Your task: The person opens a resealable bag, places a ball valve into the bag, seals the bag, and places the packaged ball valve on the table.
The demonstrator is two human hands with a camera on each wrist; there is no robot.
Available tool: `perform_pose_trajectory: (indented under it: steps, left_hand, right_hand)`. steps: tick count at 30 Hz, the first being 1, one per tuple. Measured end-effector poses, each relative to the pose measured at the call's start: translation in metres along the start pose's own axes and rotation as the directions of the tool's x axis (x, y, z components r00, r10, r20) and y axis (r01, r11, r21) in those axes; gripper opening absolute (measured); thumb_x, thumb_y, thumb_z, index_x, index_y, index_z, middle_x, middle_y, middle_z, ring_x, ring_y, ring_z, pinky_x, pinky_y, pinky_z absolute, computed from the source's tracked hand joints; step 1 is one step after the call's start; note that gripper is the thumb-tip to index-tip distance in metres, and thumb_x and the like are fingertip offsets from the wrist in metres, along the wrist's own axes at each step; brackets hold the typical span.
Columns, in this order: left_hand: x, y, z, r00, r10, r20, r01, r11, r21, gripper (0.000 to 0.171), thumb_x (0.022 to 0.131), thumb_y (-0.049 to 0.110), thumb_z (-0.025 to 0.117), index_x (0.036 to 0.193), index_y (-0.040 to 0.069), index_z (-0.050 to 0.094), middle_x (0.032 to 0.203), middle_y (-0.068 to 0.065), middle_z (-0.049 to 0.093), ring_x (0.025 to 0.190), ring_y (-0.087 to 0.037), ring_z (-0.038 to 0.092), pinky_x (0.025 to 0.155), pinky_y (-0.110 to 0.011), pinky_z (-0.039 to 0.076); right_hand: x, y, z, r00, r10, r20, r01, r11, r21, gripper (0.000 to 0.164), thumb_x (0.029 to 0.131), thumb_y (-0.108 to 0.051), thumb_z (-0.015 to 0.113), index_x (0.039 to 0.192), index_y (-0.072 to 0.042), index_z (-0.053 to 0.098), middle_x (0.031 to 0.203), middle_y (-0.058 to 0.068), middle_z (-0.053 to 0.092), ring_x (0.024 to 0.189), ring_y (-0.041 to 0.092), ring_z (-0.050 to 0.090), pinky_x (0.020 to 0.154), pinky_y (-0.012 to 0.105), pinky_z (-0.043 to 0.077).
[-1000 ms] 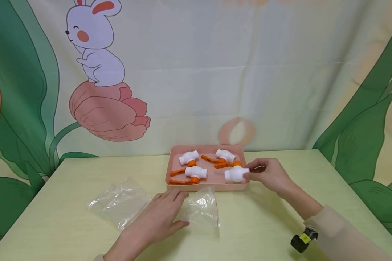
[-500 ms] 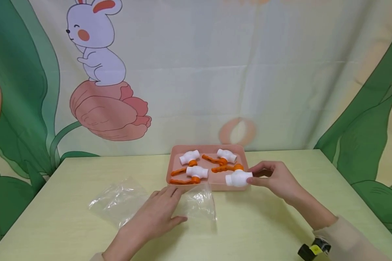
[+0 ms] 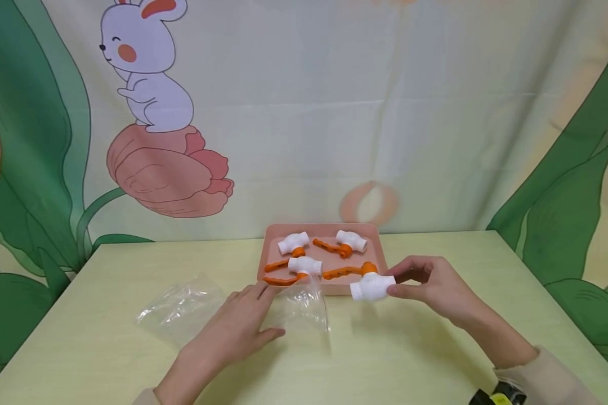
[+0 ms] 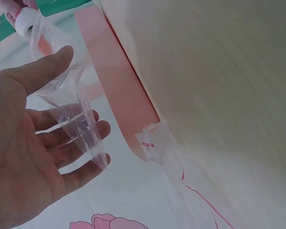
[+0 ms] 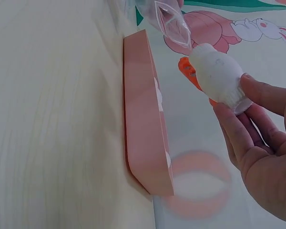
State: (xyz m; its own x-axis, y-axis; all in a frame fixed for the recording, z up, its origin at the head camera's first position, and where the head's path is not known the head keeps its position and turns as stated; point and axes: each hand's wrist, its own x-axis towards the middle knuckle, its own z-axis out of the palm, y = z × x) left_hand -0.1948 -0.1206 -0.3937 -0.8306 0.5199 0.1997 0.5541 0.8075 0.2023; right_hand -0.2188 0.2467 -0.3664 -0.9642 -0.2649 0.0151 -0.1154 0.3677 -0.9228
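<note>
In the head view, my right hand (image 3: 436,287) pinches one end of a white plastic ball valve (image 3: 372,288) between thumb and fingers. Its orange lever points left, over the tray's front right part. My left hand (image 3: 238,323) holds a clear plastic bag (image 3: 304,309) in front of the tray. Over the slightly bent fingers lies the bag (image 4: 78,114) in the left wrist view, with the thumb across it. The right wrist view shows the bag's mouth (image 5: 174,24) just beyond the valve's far end (image 5: 217,71).
A pink tray (image 3: 329,229) at the table's back edge holds three more white valves with orange levers. Another clear bag (image 3: 182,309) lies flat on the table (image 3: 81,337), left of the left hand. Behind stands a printed curtain (image 3: 284,140).
The right hand has brought its ball valve out of the tray, toward me and slightly right. The left hand has shifted a little left and up, the bag moving with it.
</note>
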Motion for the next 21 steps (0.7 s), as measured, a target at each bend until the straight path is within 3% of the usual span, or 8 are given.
perform_pose_trajectory:
  steps: [12,21]
  left_hand:
    - [0.0006,-0.0035,-0.0011,1.0,-0.003,-0.012,0.003,1.0,-0.007,0.07,0.086,0.036,0.086,0.14,0.006,0.054,0.134,-0.008,0.057,0.113,-0.029,0.06,0.095,-0.053,0.05]
    - [0.0006,-0.0008,-0.0036,1.0,0.002,0.012,-0.001,0.999,-0.049,0.068,0.087,0.036,0.084,0.14,0.005,0.055,0.129,-0.008,0.06,0.118,-0.028,0.059,0.099,-0.053,0.048]
  right_hand:
    - [-0.0079,-0.0024,-0.0005,0.991,-0.094,0.095,0.093,0.995,0.02,0.028,0.087,-0.014,0.084,0.111,-0.005,0.073,0.11,0.013,0.072,0.103,0.034,0.066,0.083,0.036,0.058]
    - [-0.0092,-0.0025,0.0043,0.972,-0.169,0.161,0.162,0.985,0.058,0.024,0.088,-0.01,0.082,0.11,-0.004,0.073,0.112,0.016,0.071,0.103,0.034,0.066,0.083,0.036,0.058]
